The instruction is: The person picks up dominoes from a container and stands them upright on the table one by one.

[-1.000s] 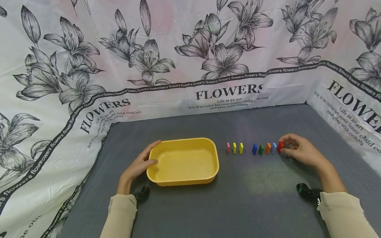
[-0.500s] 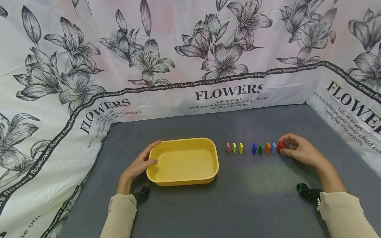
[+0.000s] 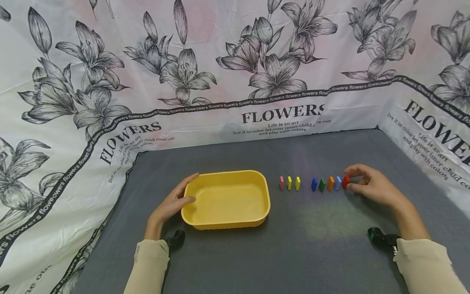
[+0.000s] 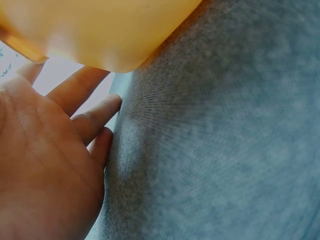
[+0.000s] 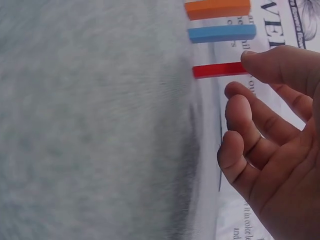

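Note:
My left hand grips the left side of a yellow rectangular plastic tub, thumb over the rim. In the left wrist view, the fingers of this left hand reach under the tub's outer wall. On the right, my right hand pinches an upright red domino between thumb and index finger. The right wrist view shows the thumb tip at the end of the red domino; other fingers curl below, and the index finger is mostly hidden. A light blue domino stands just left of it.
Leftward in the row stand an orange domino, a green domino and a dark blue domino. After a gap come two yellow dominoes and a pink domino, near the tub. Flower-printed cloth borders the dark grey table.

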{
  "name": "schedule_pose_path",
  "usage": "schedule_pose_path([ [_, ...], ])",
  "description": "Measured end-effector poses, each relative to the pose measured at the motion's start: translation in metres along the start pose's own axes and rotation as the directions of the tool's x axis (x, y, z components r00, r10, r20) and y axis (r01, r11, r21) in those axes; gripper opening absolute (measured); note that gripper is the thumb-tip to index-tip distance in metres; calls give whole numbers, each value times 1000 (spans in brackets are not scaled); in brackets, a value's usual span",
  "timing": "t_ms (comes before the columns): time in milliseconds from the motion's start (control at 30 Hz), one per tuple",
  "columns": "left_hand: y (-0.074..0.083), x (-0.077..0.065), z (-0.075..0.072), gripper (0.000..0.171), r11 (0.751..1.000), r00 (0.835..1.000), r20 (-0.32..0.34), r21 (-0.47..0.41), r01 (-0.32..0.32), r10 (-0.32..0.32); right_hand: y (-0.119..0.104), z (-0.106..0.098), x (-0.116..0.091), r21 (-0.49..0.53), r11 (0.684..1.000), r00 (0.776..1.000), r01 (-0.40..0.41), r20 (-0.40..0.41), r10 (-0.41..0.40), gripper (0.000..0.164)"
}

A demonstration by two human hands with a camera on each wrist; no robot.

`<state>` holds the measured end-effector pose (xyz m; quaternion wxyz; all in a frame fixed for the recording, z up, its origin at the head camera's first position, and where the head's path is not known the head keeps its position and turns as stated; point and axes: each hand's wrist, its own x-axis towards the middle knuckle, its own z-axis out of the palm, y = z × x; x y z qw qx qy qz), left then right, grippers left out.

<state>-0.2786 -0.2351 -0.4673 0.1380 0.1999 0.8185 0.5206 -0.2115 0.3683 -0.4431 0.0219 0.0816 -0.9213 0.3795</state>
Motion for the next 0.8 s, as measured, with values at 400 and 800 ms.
schedule_pose_path([
  [400, -3, 0, -3, 77, 1000, 1000, -13, -15, 9, -9, -20, -7, 6, -42, 997, 997, 60, -47, -62, 41],
  [800, 5, -7, -10, 69, 1000, 1000, -15, -21, 3, -3, -63, -7, 3, -34, 997, 977, 70, -201, -75, 61],
])
